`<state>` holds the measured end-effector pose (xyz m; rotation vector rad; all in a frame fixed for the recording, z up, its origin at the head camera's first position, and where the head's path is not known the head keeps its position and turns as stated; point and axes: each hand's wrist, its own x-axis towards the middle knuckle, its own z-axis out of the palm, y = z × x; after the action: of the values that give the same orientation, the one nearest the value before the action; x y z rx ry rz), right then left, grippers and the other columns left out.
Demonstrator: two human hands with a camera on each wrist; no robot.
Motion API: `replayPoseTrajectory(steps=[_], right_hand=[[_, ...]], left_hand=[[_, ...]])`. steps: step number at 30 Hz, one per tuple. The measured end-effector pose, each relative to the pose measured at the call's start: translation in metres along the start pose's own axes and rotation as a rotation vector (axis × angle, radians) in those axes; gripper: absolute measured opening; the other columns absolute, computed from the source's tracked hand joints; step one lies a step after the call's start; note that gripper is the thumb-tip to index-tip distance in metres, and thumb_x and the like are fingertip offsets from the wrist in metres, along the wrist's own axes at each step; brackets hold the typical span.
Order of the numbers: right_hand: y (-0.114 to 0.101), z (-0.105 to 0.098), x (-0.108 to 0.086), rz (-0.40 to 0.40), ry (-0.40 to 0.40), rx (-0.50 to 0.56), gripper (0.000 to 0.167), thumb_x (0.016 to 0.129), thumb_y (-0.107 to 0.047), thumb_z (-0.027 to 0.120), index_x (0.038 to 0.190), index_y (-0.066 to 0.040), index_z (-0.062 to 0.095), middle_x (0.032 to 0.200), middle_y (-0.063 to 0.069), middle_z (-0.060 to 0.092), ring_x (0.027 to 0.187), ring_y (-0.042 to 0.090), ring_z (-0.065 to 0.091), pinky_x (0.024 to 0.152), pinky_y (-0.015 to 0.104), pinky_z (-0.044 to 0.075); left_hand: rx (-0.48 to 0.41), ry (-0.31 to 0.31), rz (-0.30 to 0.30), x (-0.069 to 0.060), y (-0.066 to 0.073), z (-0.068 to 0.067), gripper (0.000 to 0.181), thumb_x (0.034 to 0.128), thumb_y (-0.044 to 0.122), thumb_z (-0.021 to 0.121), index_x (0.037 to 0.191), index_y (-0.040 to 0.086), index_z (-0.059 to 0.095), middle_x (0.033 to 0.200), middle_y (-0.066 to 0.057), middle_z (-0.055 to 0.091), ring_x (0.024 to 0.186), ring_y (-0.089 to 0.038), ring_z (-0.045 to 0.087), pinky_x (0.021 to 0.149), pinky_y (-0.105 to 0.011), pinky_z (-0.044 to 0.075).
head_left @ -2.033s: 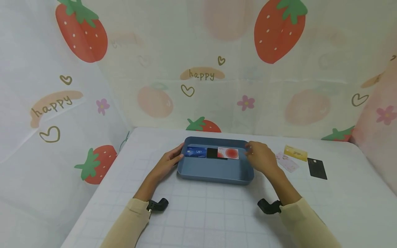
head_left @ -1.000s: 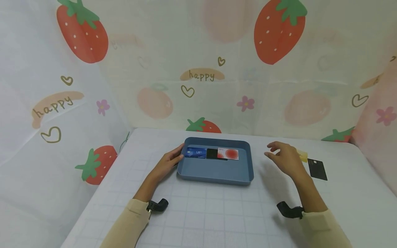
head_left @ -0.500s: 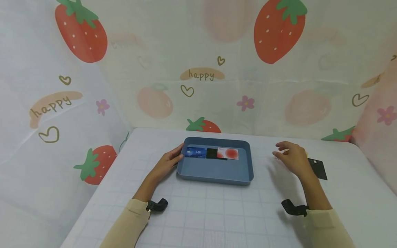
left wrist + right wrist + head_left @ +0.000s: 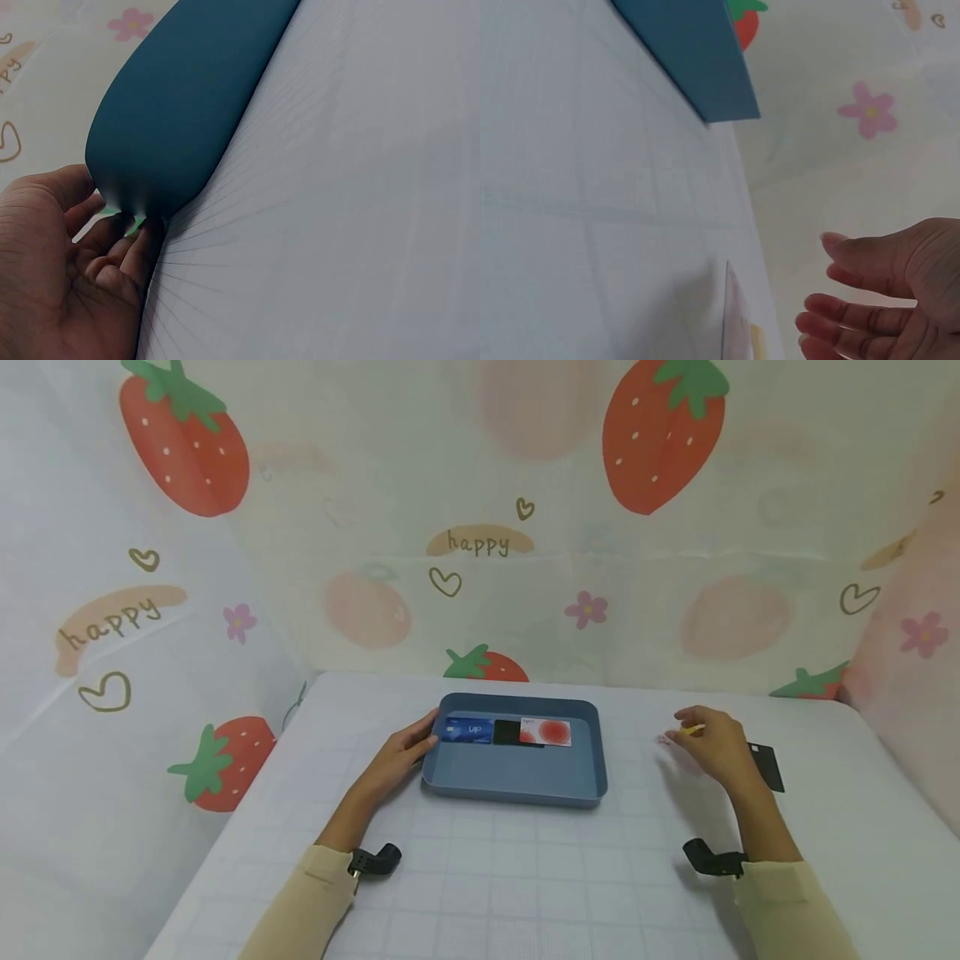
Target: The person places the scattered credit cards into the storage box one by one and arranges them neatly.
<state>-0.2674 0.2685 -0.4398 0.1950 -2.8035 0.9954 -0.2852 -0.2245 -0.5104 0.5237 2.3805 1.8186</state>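
A blue-grey tray [image 4: 514, 797] stands on the white table. Inside it, along the back, lie a blue VIP card [image 4: 468, 730], a black card [image 4: 506, 732] and a white card with a red circle [image 4: 546, 732] overlapping the black one. My left hand [image 4: 397, 752] holds the tray's left end, its bent fingertips against the outer wall in the left wrist view. To the right, my right hand [image 4: 716, 745] hovers low over a pink card [image 4: 736, 322] and a yellow card [image 4: 757, 341]. Thumb and fingers are apart, with nothing gripped between them in the right wrist view.
Another black card [image 4: 767, 767] lies right of my right hand, partly hidden by the wrist. A strawberry-print curtain [image 4: 480, 460] hangs behind and beside the table. Bare tablecloth [image 4: 517, 877] stretches in front of the tray.
My right hand has left the tray's right end and moved right, over the pink and yellow cards. The left hand stays at the tray. The head view has shifted slightly.
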Motion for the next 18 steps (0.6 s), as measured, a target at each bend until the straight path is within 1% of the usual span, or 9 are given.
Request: replayPoseTrajectory(steps=[7,10,15,18], right_hand=[[0.01,0.003,-0.001,0.02,-0.018,-0.033,0.045,0.095,-0.015,0.07,0.128,0.013,0.058,0.121,0.036,0.063,0.107,0.05,0.062,0.088,0.062,0.052],[0.014,0.005,-0.002,0.052,-0.026,-0.037,0.047,0.096,-0.016,0.069,0.13,0.014,0.056,0.124,0.037,0.061,0.111,0.051,0.06,0.088,0.062,0.052],[0.02,0.007,-0.001,0.117,-0.043,-0.037,0.049,0.097,-0.018,0.067,0.132,0.014,0.054,0.129,0.037,0.056,0.115,0.052,0.056,0.087,0.06,0.053],[0.022,0.008,0.0,0.143,-0.053,-0.063,0.051,0.097,-0.019,0.068,0.133,0.014,0.054,0.132,0.038,0.054,0.118,0.053,0.053,0.092,0.063,0.048]], left_hand=[[0.001,-0.003,-0.006,0.001,-0.003,0.001,0.057,0.1079,0.016,0.051,0.16,0.007,0.03,0.165,-0.01,0.029,0.152,-0.025,0.025,0.123,-0.042,0.023],[0.001,-0.006,0.002,0.002,-0.003,0.001,0.056,0.1079,0.014,0.051,0.159,0.006,0.03,0.165,-0.011,0.028,0.152,-0.026,0.025,0.123,-0.043,0.022],[0.003,0.006,0.008,0.003,-0.003,0.001,0.056,0.1077,0.015,0.051,0.159,0.006,0.031,0.165,-0.011,0.029,0.152,-0.026,0.025,0.123,-0.044,0.022],[0.004,0.014,0.002,0.002,-0.003,0.001,0.055,0.1075,0.014,0.051,0.159,0.006,0.032,0.164,-0.01,0.03,0.152,-0.025,0.025,0.123,-0.043,0.022]])
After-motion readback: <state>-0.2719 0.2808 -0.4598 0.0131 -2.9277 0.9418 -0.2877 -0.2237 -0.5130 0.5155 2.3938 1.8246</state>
